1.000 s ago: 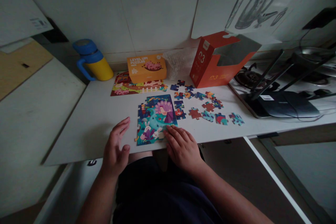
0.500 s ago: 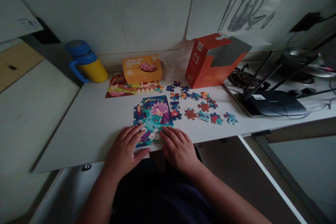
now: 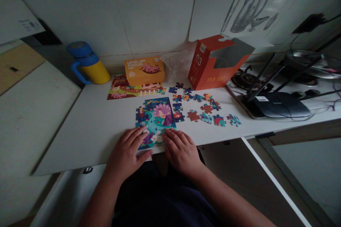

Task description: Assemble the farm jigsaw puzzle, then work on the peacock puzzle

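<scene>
A partly joined jigsaw puzzle [image 3: 157, 117] with a purple peacock and white rabbits lies flat at the counter's front edge. My left hand [image 3: 129, 147] rests on its lower left side, fingers stretched out and the thumb apart. On the lower right side lies my right hand [image 3: 182, 149], its fingers laid flat over the puzzle's edge. Neither hand grips a piece that I can see. Several loose puzzle pieces [image 3: 193, 115] are spread to the right of the puzzle, some close against its right edge. The hands cover the puzzle's lower corners.
Behind stand a yellow puzzle box [image 3: 144, 71] on a farm-picture puzzle [image 3: 118, 92], bubble wrap [image 3: 178, 65] and an orange box [image 3: 213, 72]. A blue and yellow flask [image 3: 92, 65] is at the left. A black router [image 3: 279, 104] and gas burner [image 3: 246, 79] are on the right.
</scene>
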The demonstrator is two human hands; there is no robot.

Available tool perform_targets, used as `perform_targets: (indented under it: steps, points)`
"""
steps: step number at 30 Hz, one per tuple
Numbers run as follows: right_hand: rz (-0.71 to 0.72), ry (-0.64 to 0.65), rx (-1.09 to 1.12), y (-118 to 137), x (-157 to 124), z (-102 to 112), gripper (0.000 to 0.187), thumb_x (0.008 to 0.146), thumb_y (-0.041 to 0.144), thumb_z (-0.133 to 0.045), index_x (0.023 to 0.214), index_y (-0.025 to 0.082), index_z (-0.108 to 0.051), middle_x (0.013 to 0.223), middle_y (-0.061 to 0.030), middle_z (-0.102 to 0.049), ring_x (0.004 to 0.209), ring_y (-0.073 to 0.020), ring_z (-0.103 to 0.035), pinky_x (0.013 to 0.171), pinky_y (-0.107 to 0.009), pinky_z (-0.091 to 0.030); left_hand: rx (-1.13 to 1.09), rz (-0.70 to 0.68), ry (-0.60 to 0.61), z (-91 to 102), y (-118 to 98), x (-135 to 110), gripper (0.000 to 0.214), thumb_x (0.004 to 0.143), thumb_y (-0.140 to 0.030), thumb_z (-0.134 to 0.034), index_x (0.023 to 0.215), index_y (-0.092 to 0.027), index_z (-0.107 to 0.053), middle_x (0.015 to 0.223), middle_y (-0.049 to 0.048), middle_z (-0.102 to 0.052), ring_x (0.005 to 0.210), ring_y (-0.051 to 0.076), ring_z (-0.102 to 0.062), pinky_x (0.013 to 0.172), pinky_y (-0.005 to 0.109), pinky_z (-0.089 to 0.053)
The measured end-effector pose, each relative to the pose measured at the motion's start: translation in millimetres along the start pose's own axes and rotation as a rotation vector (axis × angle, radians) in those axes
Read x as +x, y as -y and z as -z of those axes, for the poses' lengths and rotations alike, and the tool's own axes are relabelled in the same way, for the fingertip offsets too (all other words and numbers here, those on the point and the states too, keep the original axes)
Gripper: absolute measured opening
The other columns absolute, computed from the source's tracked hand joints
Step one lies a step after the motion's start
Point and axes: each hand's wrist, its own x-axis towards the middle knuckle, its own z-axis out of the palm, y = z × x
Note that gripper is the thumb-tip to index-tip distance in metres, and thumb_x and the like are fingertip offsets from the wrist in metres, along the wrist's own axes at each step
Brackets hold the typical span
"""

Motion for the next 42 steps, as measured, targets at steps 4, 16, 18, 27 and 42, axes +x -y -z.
perform_targets:
  steps: [4,16,18,27,42]
  points:
    - [-0.023,0.106,0.032,-5,21,17,0.030,0.108,0.037,-0.059,0.132,0.024,-0.072,0.137,-0.0112,-0.074,0.120,-0.0281,-0.066,0.100,-0.045,-0.050,-0.029,-0.005,-0.028,-1.9,0,-1,0.058,0.095,-0.048,-0.075,0.147,-0.025,-0.061,0.152,0.0132,-0.065,0.136,0.037,-0.063,0.118,0.060,-0.049]
    - [-0.238,0.286,-0.097,-92,186,8,0.035,0.104,0.038,-0.062,0.130,0.018,-0.073,0.129,-0.0165,-0.075,0.126,-0.0334,-0.060,0.108,-0.045,-0.046,-0.260,0.145,-0.280,8.9,2,-6,0.019,0.100,-0.026,-0.066,0.119,-0.025,-0.070,0.127,0.0090,-0.077,0.123,0.028,-0.070,0.112,0.052,-0.055]
    - [-0.254,0.311,-0.119,-101,204,-2,0.039,0.103,0.038,-0.062,0.135,0.018,-0.071,0.134,-0.0170,-0.073,0.130,-0.0347,-0.059,0.107,-0.044,-0.046,-0.286,0.175,-0.331,11.9,3,-6,0.016,0.101,-0.024,-0.064,0.116,-0.024,-0.071,0.123,0.0081,-0.078,0.121,0.026,-0.071,0.112,0.050,-0.055]
    - [-0.250,0.367,-0.129,-124,234,-28,0.029,0.096,0.032,-0.069,0.120,0.017,-0.074,0.124,-0.0168,-0.076,0.120,-0.0313,-0.066,0.104,-0.039,-0.045,-0.423,0.316,-0.402,15.1,6,-12,0.013,0.105,-0.024,-0.059,0.110,-0.024,-0.070,0.123,0.0080,-0.077,0.119,0.024,-0.072,0.111,0.047,-0.056]
    - [0.189,0.287,0.399,6,161,4,0.037,0.086,0.025,-0.083,0.119,0.022,-0.066,0.115,-0.0077,-0.075,0.112,-0.0254,-0.066,0.097,-0.036,-0.050,-0.432,0.441,-0.476,9.9,8,-18,0.016,0.107,-0.033,-0.057,0.115,-0.023,-0.067,0.130,0.0122,-0.073,0.124,0.027,-0.069,0.110,0.048,-0.057]
